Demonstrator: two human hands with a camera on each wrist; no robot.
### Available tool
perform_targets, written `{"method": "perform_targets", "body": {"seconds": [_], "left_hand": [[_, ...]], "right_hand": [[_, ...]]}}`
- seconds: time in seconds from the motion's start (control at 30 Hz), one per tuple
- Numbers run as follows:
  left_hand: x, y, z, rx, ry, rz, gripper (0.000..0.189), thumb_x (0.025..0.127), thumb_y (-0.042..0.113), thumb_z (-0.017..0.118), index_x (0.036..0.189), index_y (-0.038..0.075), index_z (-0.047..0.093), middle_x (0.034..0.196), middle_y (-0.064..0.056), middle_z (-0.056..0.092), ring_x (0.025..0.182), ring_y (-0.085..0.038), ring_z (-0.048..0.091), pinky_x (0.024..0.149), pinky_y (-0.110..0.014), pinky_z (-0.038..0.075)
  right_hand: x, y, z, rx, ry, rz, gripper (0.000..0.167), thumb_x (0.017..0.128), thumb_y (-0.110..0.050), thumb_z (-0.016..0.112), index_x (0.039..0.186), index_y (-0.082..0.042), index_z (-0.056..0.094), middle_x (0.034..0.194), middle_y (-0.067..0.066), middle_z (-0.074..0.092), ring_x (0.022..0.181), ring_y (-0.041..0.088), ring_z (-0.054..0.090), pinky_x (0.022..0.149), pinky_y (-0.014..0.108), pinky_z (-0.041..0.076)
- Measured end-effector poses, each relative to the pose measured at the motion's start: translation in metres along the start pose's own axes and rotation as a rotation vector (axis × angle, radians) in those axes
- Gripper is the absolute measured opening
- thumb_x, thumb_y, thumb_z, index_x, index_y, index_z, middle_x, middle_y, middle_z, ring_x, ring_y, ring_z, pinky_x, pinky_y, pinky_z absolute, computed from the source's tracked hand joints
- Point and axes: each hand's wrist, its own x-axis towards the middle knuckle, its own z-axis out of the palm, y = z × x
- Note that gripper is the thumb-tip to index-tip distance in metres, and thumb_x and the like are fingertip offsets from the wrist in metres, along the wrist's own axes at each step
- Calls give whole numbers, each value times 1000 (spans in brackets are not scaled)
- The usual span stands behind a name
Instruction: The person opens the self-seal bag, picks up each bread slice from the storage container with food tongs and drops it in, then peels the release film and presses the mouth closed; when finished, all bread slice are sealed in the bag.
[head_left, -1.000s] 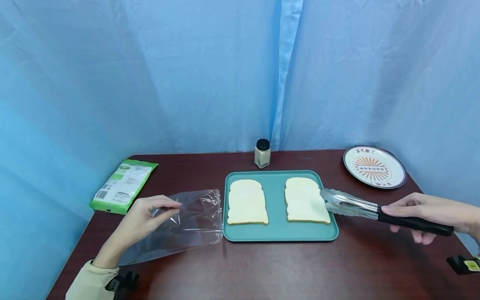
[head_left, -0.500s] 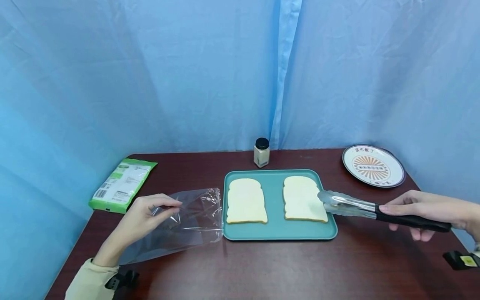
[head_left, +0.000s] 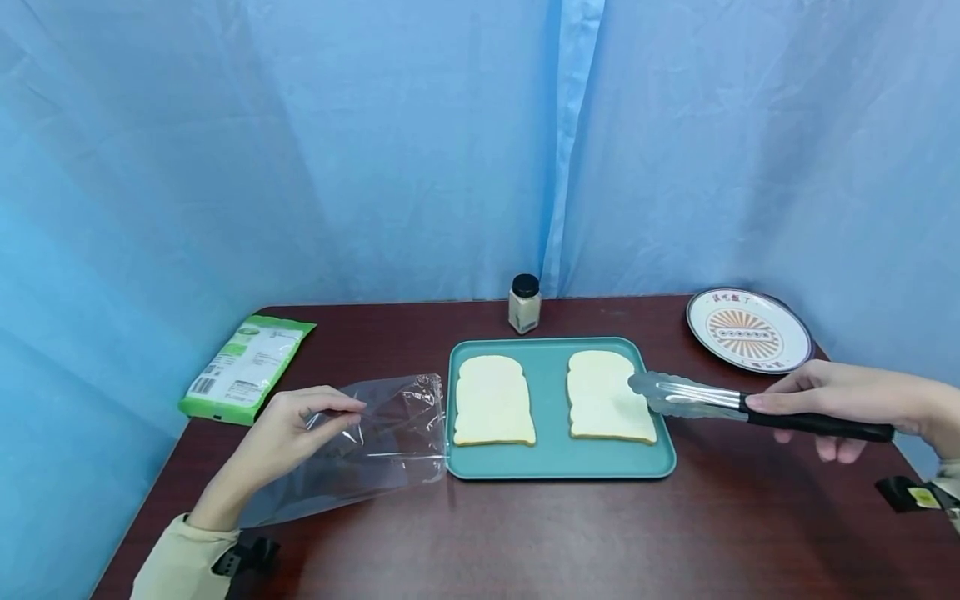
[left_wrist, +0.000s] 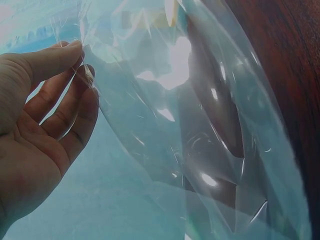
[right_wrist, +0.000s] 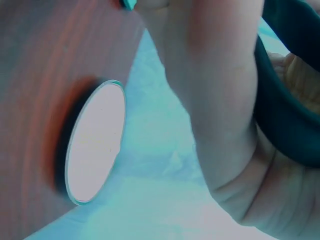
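My left hand (head_left: 303,429) pinches the upper edge of a clear plastic bag (head_left: 397,442) between thumb and fingers. Spreading rightward, the bag meets the left rim of the teal tray (head_left: 551,462); in the left wrist view its creased film (left_wrist: 165,125) fills most of the picture. My right hand (head_left: 847,408) grips the black handle of metal tongs (head_left: 701,396). Their scalloped tips overlap the right edge of the right bread slice (head_left: 603,396), which lies flat on the tray. Beside it lies the left bread slice (head_left: 492,400). The right wrist view shows mostly my wrist and strap, with the tongs out of sight.
Behind the tray stands a small black-lidded jar (head_left: 524,305). A patterned white plate (head_left: 748,331) sits at the back right, and a green and white packet (head_left: 247,371) lies at the left edge. Blue curtains (head_left: 420,150) hang around the dark wooden table (head_left: 555,542).
My right hand and the tongs have moved slightly left and up, so the tips reach farther over the right bread slice. My left hand keeps its pinch on the bag.
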Motion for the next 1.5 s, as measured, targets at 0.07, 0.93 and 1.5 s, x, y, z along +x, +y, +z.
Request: {"method": "perform_targets", "body": {"seconds": [0.07, 0.93, 1.5], "left_hand": [[0, 0, 0, 10, -1, -4, 31, 86, -1, 79, 111, 18, 78, 105, 8, 73, 92, -8, 69, 67, -25, 56], [5, -1, 4, -15, -12, 0, 33, 84, -4, 79, 111, 16, 78, 105, 4, 74, 92, -9, 69, 70, -23, 57], [7, 0, 7, -16, -38, -36, 29, 87, -2, 77, 111, 15, 78, 104, 3, 74, 90, -8, 68, 68, -30, 58]], "right_hand": [[1, -5, -1, -24, 8, 29, 47, 108, -41, 47, 95, -1, 69, 65, 4, 59, 48, 13, 57, 52, 45, 59], [39, 5, -7, 261, -229, -105, 39, 111, -20, 43, 112, 13, 63, 93, 15, 68, 56, 13, 66, 60, 34, 60], [71, 54, 3, 531, -368, -318, 43, 112, -10, 25, 117, 26, 49, 102, 21, 69, 67, 17, 69, 73, 45, 61]]}}
